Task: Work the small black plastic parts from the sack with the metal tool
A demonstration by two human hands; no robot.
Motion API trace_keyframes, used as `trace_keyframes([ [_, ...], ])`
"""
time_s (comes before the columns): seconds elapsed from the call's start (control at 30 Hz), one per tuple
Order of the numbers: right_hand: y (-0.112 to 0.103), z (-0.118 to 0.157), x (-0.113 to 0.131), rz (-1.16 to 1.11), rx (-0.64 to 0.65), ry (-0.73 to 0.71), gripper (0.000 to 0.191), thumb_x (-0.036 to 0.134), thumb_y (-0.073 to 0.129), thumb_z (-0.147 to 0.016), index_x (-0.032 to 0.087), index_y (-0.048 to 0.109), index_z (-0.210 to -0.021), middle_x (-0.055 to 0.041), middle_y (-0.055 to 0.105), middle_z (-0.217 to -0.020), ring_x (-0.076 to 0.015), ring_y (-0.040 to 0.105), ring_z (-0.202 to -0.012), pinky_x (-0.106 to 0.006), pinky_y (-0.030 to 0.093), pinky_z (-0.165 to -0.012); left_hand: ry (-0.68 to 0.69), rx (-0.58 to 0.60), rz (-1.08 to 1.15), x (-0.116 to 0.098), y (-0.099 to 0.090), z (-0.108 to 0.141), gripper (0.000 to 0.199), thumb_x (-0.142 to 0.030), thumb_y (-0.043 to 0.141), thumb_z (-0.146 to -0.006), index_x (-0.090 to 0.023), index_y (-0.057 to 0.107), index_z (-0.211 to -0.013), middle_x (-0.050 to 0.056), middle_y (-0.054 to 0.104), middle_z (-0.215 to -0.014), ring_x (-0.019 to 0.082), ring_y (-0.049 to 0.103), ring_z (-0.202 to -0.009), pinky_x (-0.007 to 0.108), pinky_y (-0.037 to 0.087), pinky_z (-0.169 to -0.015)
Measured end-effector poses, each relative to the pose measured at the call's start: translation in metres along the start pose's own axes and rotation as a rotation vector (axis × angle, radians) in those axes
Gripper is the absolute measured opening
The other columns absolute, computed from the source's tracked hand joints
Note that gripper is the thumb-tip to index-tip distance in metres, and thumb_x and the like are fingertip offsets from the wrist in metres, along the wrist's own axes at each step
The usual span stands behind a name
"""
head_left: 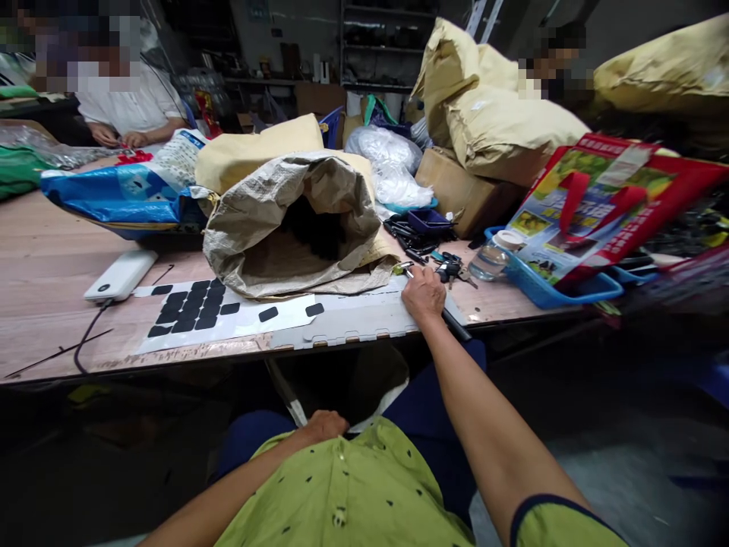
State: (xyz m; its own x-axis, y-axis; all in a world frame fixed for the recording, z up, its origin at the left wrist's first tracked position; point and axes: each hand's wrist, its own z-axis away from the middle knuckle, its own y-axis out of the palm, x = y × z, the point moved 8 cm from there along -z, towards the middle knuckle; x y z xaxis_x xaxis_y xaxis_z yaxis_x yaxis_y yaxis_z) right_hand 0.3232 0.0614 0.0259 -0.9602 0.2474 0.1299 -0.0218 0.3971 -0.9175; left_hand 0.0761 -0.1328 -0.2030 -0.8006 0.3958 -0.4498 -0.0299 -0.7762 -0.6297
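Observation:
My right hand [424, 295] rests at the table's front edge with its fingers curled closed. A small shiny metal piece [406, 271] shows at the fingertips; what the hand grips is mostly hidden. A black rod-like handle [456, 328] lies just beside the wrist, over the edge. Past the fingers are a bunch of keys [456, 270] and a clear jar [490, 262]. Low at my lap is my left hand [326, 425], its fingers mostly hidden. White sheets [244, 323] with black rounded patches [194, 305] lie on the table to the left.
An open woven sack [244, 235] with dark contents lies mid-table. A white power bank [121, 275] with a cable, a blue bag [114, 197] and a blue basket [561, 285] stand around it. Large paper sacks [506, 129] rise behind. Another person [130, 106] works at far left.

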Motion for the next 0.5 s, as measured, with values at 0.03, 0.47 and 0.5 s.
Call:
trace_keyframes([
  [0.03,0.0,0.0,0.0,-0.002,0.0,0.002,0.036,0.023,0.038,-0.098,0.018,0.063,-0.124,-0.0143,0.059,-0.114,-0.0267,0.05,-0.103,-0.035,0.036,-0.081,-0.032,-0.039,-0.027,-0.001,-0.007,0.0,0.023,-0.027,0.066,-0.077,-0.023,0.078,-0.096,0.011,0.079,-0.096,0.03,0.073,-0.1,0.035,0.054,-0.082],
  [0.47,0.0,-0.002,0.001,-0.012,0.004,-0.003,0.035,0.021,0.038,-0.097,0.016,0.062,-0.122,-0.0154,0.059,-0.115,-0.027,0.052,-0.104,-0.035,0.038,-0.082,-0.041,-0.222,-0.166,-0.031,-0.054,0.045,0.02,-0.026,0.061,-0.077,-0.022,0.075,-0.091,0.013,0.077,-0.101,0.032,0.073,-0.096,0.036,0.05,-0.077],
  [0.5,0.0,-0.002,0.001,-0.013,0.002,-0.003,0.035,0.021,0.038,-0.096,0.017,0.062,-0.122,-0.0151,0.059,-0.115,-0.0271,0.053,-0.104,-0.035,0.038,-0.081,-0.027,-0.232,-0.165,-0.033,-0.054,0.045,0.021,-0.025,0.06,-0.078,-0.022,0.075,-0.093,0.013,0.077,-0.102,0.031,0.072,-0.096,0.036,0.05,-0.077],
])
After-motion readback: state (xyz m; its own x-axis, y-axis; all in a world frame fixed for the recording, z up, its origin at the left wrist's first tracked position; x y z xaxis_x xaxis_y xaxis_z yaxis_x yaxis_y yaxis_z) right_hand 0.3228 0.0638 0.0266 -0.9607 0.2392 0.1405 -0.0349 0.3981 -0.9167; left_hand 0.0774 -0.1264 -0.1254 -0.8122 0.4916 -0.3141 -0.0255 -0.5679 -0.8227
